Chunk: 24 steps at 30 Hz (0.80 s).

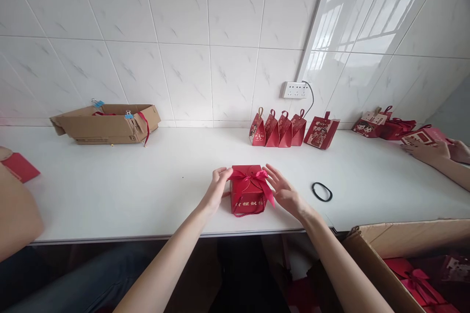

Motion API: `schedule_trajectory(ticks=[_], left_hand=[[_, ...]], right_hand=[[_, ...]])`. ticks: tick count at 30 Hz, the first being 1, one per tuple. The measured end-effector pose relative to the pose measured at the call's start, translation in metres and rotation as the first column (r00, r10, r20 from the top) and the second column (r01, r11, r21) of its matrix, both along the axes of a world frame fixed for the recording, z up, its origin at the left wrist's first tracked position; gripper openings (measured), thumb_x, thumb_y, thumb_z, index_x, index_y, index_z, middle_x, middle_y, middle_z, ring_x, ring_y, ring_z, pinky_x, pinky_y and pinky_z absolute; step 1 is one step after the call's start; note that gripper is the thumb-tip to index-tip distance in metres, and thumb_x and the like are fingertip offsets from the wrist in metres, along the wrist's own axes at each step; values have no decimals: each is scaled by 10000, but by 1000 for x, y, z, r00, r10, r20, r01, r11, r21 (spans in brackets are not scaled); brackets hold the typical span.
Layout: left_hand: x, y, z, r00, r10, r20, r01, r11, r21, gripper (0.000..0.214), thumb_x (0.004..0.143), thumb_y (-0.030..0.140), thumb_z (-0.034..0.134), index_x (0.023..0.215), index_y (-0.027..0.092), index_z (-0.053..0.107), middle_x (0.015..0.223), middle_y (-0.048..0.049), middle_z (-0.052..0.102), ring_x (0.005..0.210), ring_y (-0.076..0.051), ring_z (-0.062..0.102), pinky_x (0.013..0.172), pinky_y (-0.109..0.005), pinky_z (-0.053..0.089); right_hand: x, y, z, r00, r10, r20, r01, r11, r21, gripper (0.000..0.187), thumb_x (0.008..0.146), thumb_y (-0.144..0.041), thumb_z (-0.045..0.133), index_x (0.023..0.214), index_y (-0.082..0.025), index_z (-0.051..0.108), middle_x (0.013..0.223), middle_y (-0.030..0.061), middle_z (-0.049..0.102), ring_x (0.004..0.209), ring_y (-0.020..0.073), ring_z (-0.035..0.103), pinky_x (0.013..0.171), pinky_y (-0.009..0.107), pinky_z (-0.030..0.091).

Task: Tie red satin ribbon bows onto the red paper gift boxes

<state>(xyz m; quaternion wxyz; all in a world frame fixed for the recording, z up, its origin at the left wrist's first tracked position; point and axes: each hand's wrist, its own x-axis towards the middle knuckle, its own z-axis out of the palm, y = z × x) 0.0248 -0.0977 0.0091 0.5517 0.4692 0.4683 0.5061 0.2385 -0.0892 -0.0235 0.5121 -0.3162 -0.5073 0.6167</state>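
Observation:
A small red gift box (pixel 248 194) with a red ribbon bow (pixel 253 176) on top stands on the white table (pixel 147 186) near its front edge. My left hand (pixel 216 187) rests against the box's left side, its fingers curled toward the top edge. My right hand (pixel 283 190) hovers just right of the box with fingers spread, its fingertips close to the bow. Neither hand grips anything. A thin red cord hangs along the box's front bottom.
Several red gift bags (pixel 278 130) and a larger one (pixel 322 132) stand at the wall under a socket (pixel 294 90). A black hair tie (pixel 322 191) lies right of me. An open carton (pixel 106 123) sits back left, another carton (pixel 411 254) front right. Other people's arms (pixel 436 156) reach in at the right edge and at the left edge (pixel 16 205).

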Motion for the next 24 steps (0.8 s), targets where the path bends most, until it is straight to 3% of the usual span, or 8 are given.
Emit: schedule_trajectory(ticks=[3,7,9,12,15,19,21,24], left_hand=[[5,-2,6,987,-157,-17,156,985,-70,636,683,427,674,1190,222,349,1227,-119,521,1109,-247,528,850,-345,451],[1,7,-6,955,-283,84,283,959,18,575,742,416,595,1227,245,339,1260,-103,508,1132,-249,522,874,-378,457],[-4,14,-17,983,-162,87,157,986,59,467,792,445,483,1197,239,373,1292,-109,483,1189,-257,478,895,-400,447],[-10,20,-31,973,132,-188,-87,969,230,337,800,386,448,1095,223,440,1293,-104,477,1247,-249,412,965,-422,394],[-11,17,-39,828,197,-525,23,924,383,354,801,339,435,1133,216,420,1283,-104,479,1230,-242,425,986,-438,380],[-9,14,-44,560,197,-805,267,877,400,406,793,305,385,1160,138,437,1247,-155,496,1271,-288,366,1023,-482,335],[-9,16,-46,466,224,-856,310,865,395,417,781,293,365,1139,103,465,1218,-172,516,1277,-307,353,1040,-483,312],[-10,20,-47,413,264,-871,368,827,425,426,785,314,343,1127,102,484,1193,-159,537,1257,-297,377,1051,-452,303]], right_hand=[[-2,-3,5,966,144,213,-171,978,116,1006,580,-227,700,1398,-374,133,1493,54,194,1371,243,195,1027,461,305],[-9,-17,10,899,-50,436,-60,970,234,1116,558,-280,777,1413,-340,61,1469,123,178,1335,294,270,986,478,372],[-8,-30,6,846,-246,472,78,934,347,1090,573,-309,779,1411,-325,81,1437,134,225,1310,306,310,970,491,398],[1,-58,-5,713,-559,424,299,788,538,1026,624,-314,758,1409,-316,97,1408,129,258,1319,310,284,999,523,369],[10,-89,-10,586,-736,339,428,636,642,993,645,-281,751,1406,-315,114,1399,136,254,1319,326,282,984,544,380],[15,-132,0,436,-863,256,521,474,710,965,657,-207,739,1399,-326,133,1382,142,270,1261,316,388,930,514,450],[14,-161,10,383,-883,270,526,449,722,975,659,-194,734,1407,-320,122,1382,148,281,1245,314,412,892,480,492],[19,-218,27,331,-840,430,422,539,729,1010,622,-207,749,1420,-285,135,1385,151,326,1216,333,445,857,451,527]])
